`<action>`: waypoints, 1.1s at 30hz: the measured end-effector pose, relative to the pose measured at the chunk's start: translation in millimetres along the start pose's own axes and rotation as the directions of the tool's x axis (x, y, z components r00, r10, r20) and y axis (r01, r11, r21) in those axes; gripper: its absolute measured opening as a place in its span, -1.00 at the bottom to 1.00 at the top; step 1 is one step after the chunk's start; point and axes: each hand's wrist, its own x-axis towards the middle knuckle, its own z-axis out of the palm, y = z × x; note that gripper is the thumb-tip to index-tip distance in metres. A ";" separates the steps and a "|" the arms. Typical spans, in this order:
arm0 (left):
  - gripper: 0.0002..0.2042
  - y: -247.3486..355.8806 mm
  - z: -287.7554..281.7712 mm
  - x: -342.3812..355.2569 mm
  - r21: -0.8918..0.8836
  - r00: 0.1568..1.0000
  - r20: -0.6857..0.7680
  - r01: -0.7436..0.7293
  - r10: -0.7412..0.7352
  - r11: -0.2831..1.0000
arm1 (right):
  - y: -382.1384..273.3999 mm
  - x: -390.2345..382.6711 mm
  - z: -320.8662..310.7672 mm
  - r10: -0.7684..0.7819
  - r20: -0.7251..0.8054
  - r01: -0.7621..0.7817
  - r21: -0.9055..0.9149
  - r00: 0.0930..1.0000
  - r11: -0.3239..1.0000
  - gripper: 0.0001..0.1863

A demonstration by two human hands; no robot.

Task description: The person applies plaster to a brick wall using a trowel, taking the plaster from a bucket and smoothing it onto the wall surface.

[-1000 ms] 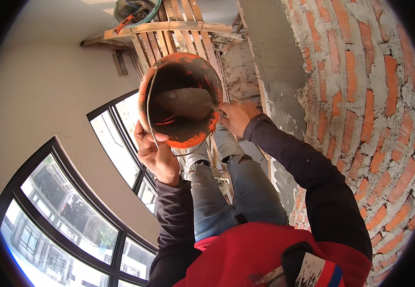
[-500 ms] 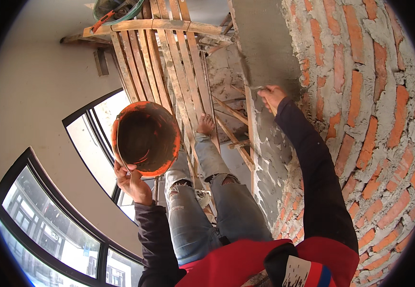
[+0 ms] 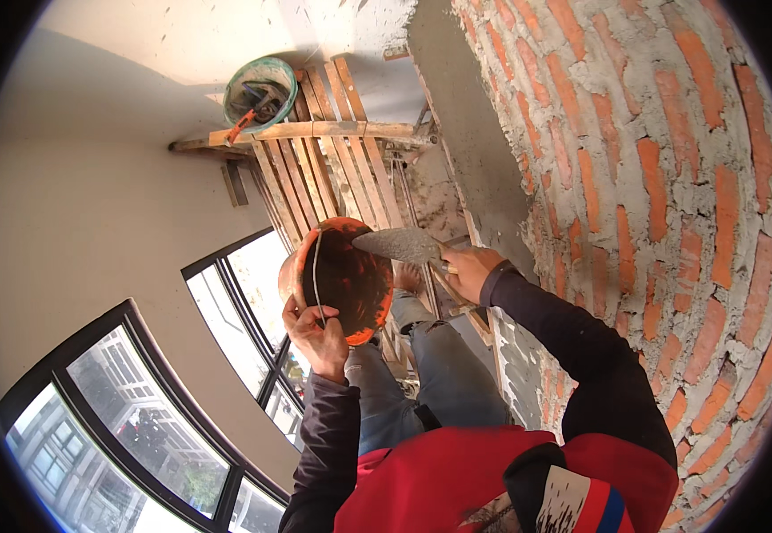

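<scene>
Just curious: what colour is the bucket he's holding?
Orange bucket, dark and mortar-stained inside; the head view shows it.

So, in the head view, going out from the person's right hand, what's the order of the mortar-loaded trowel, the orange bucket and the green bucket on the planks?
1. Grey mortar-loaded trowel: held in the right hand, blade pointing left.
2. Orange mortar-stained bucket: just left, under the blade.
3. Green bucket: farthest, up at the far end of the wooden planks.

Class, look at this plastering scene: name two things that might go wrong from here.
1. The trowel in the right hand carries a heap of mortar above the orange bucket; some may drop.
2. The left hand grips the tilted bucket only at its rim; it might slip.
</scene>
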 end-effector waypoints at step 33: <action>-0.53 304.1 -33.0 -40.0 -0.435 0.758 0.165 -0.519 0.632 0.736 | -135.6 -128.1 -167.3 -0.431 -0.354 0.297 -0.373 0.830 0.879 -0.79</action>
